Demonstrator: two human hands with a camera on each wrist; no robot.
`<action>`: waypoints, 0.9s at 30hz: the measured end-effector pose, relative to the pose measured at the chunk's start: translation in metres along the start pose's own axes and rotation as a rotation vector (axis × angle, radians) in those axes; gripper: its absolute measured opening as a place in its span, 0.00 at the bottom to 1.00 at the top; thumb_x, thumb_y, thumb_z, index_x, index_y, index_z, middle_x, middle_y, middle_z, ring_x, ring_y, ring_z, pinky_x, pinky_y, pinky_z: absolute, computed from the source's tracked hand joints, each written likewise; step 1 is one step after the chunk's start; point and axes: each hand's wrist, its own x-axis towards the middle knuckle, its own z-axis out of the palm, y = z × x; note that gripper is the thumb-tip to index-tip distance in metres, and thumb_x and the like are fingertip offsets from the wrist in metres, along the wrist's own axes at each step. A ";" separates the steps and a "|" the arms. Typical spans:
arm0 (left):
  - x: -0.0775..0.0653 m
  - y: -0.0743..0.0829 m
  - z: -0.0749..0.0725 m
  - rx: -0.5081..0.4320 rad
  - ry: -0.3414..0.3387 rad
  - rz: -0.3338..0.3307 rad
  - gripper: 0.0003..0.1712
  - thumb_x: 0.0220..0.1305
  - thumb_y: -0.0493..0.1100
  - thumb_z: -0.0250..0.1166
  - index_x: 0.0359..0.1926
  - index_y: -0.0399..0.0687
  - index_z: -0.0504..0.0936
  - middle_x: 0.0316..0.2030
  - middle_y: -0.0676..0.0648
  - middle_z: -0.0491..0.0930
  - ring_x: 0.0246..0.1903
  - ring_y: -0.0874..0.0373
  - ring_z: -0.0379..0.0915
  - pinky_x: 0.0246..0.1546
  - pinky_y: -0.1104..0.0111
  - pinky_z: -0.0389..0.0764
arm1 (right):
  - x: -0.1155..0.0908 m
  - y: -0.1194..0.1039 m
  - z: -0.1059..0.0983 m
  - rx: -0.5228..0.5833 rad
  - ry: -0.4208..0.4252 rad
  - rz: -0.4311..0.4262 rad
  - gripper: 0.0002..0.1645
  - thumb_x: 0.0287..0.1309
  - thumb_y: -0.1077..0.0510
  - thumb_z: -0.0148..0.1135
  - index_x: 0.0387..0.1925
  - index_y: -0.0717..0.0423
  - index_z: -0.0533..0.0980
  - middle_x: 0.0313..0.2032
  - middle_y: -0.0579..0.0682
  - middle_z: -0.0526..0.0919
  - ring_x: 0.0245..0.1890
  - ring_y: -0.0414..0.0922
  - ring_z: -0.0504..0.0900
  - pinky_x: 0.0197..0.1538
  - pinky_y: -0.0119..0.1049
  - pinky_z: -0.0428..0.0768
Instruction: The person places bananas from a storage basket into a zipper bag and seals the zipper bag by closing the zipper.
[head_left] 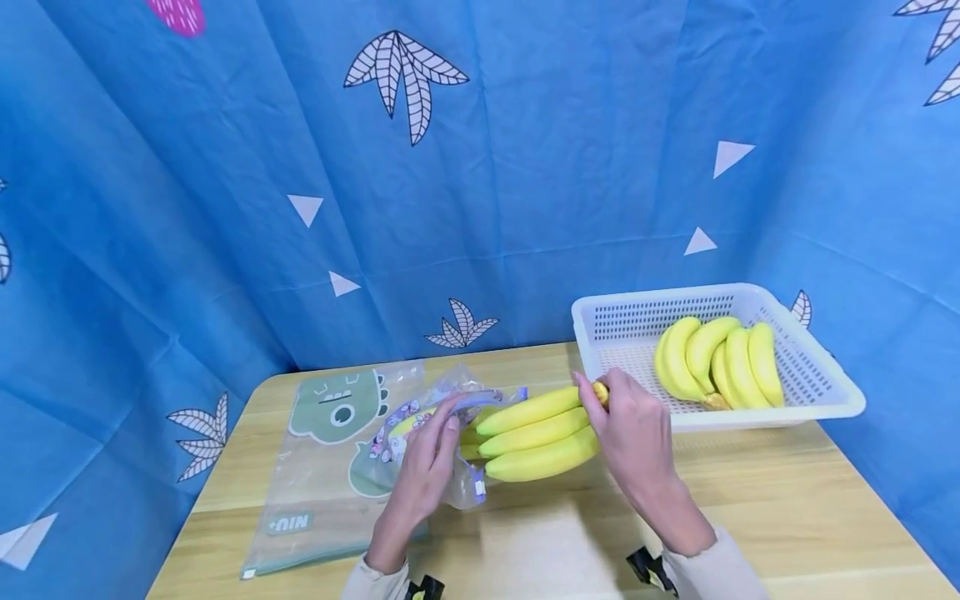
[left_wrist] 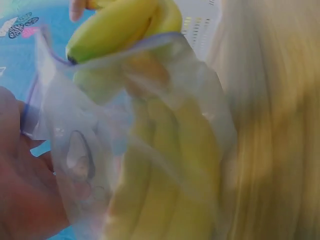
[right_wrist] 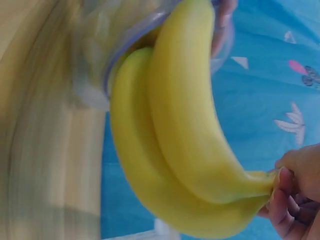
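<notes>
My right hand [head_left: 633, 429] pinches a bunch of bananas [head_left: 536, 437] by its stem. The green tips of that bunch reach the mouth of a clear zip bag [head_left: 467, 492] with a purple seal. Other bananas [left_wrist: 167, 170] lie inside the bag, seen through its plastic in the left wrist view. At the bag's opening, my left hand [head_left: 427, 458] holds the upper edge with its fingers. In the right wrist view the fingertips [right_wrist: 282, 185] close round the stem, and the banana tips overlap the purple seal [right_wrist: 132, 42].
A white perforated basket [head_left: 611, 321] stands at the back right, with more bananas [head_left: 720, 362] inside. Flat on the wooden table [head_left: 540, 558], to the left, lies a larger clear bag [head_left: 292, 479] with a green cartoon print. A blue patterned curtain [head_left: 525, 167] hangs behind.
</notes>
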 end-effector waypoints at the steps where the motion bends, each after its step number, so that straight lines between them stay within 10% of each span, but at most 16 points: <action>1: 0.000 -0.001 0.000 -0.003 0.002 0.005 0.22 0.83 0.43 0.45 0.69 0.54 0.74 0.62 0.54 0.80 0.54 0.57 0.80 0.66 0.54 0.74 | 0.001 -0.001 -0.004 0.005 0.019 -0.007 0.16 0.55 0.61 0.77 0.24 0.64 0.75 0.17 0.52 0.76 0.12 0.46 0.72 0.13 0.37 0.72; 5: 0.003 -0.002 0.002 0.000 0.018 0.034 0.22 0.83 0.42 0.44 0.69 0.53 0.74 0.52 0.51 0.84 0.39 0.59 0.79 0.60 0.55 0.79 | 0.004 -0.004 -0.014 0.026 0.090 -0.011 0.14 0.50 0.63 0.79 0.28 0.65 0.78 0.19 0.54 0.79 0.14 0.48 0.77 0.15 0.41 0.76; 10: 0.001 -0.001 0.004 0.023 0.020 -0.007 0.22 0.83 0.43 0.44 0.69 0.55 0.75 0.65 0.54 0.77 0.67 0.57 0.71 0.68 0.55 0.71 | -0.003 -0.006 -0.007 0.037 0.072 0.015 0.13 0.54 0.63 0.77 0.28 0.67 0.80 0.19 0.56 0.81 0.15 0.50 0.79 0.16 0.42 0.78; 14: -0.001 0.000 0.006 0.017 0.008 -0.031 0.22 0.84 0.45 0.43 0.70 0.53 0.74 0.67 0.52 0.76 0.68 0.54 0.69 0.70 0.54 0.68 | -0.010 -0.008 -0.001 0.035 0.026 0.070 0.14 0.57 0.62 0.75 0.26 0.67 0.79 0.18 0.55 0.81 0.15 0.51 0.79 0.15 0.41 0.78; 27: -0.001 0.000 0.010 0.008 -0.005 -0.040 0.22 0.83 0.45 0.43 0.69 0.53 0.75 0.66 0.50 0.76 0.63 0.51 0.75 0.65 0.51 0.75 | -0.018 -0.005 -0.018 0.137 -0.294 0.181 0.18 0.50 0.68 0.77 0.44 0.61 0.84 0.24 0.49 0.85 0.20 0.38 0.82 0.24 0.34 0.83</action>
